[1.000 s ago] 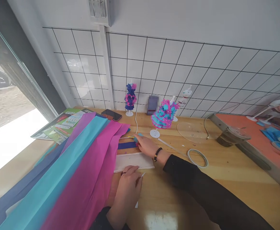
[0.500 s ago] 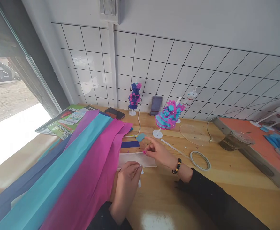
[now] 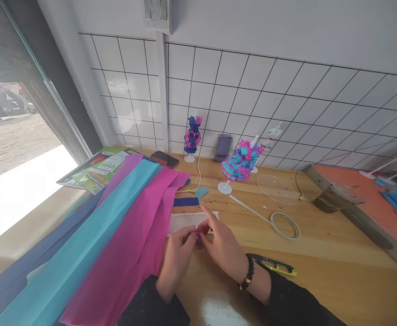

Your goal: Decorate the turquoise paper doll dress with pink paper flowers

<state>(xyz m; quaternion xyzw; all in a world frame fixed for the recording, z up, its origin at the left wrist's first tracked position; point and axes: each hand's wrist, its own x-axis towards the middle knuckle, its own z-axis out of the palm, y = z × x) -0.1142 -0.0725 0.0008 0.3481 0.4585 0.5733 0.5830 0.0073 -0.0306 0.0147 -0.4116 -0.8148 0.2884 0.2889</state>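
Note:
My left hand [image 3: 179, 250] and my right hand [image 3: 221, 246] meet fingertip to fingertip, both closed in a pinch. Between them shows a small pink paper piece [image 3: 197, 232], mostly hidden by the fingers. My right index finger points up and away from it. Just beyond the fingers lies a flat white strip [image 3: 181, 222] on the wooden table. A dark blue paper strip [image 3: 186, 202] and a light blue paper scrap [image 3: 201, 192] lie farther back. Pink crepe paper [image 3: 144, 217] drapes to the left of my left hand.
Dressed doll figures on white stands, one blue and pink [image 3: 192, 136], one turquoise and pink [image 3: 241, 163], stand by the tiled wall. A tape roll [image 3: 297, 226] and a yellow-black cutter [image 3: 279, 267] lie right. A phone [image 3: 165, 159] and magazines [image 3: 94, 170] are back left.
My right hand has come down and left with the pink piece to meet my left hand's fingertips. The yellow-black cutter beside my right wrist has come into sight.

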